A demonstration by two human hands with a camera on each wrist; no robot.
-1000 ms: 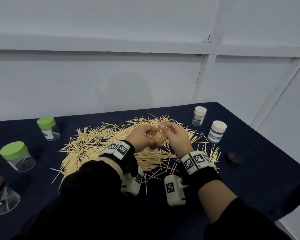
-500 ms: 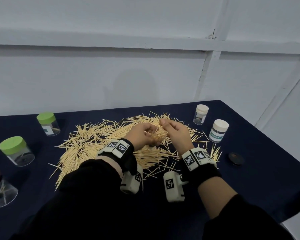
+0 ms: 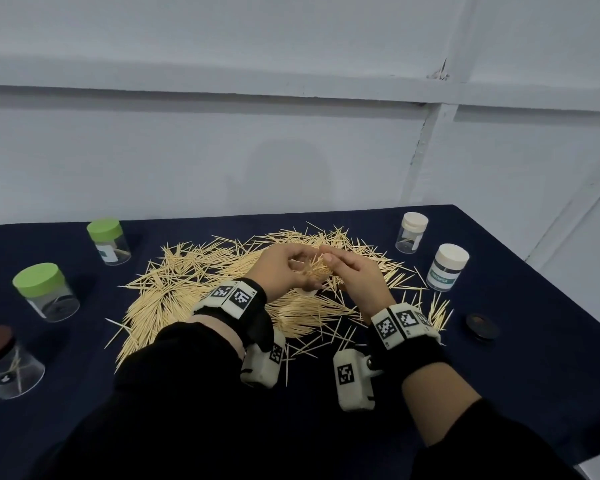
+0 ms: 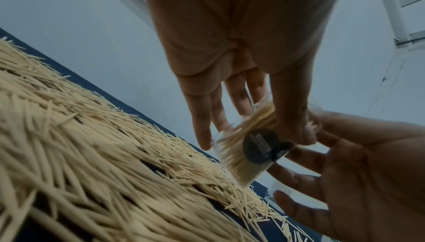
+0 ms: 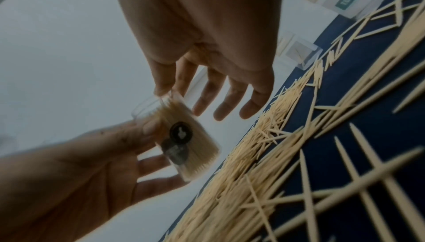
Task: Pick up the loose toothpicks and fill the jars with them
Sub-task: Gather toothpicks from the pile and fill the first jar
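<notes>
Left hand (image 4: 241,91) grips clear jar (image 4: 248,147), tilted, packed with toothpicks, mouth toward right hand (image 5: 207,60). My right fingers loose, spread at rim, holding nothing visible; likely tamping sticks level. Loose toothpicks (image 3: 201,282) heaped on desk (image 3: 499,358) beneath both hands.

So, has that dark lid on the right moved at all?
No. The dark lid keeps its place beside the labelled white-capped jar; only the camera shifted.

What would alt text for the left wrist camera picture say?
A left hand holds a clear jar packed with toothpicks, tilted above a heap of loose toothpicks on a dark blue table; the right hand reaches in beside it.
</notes>
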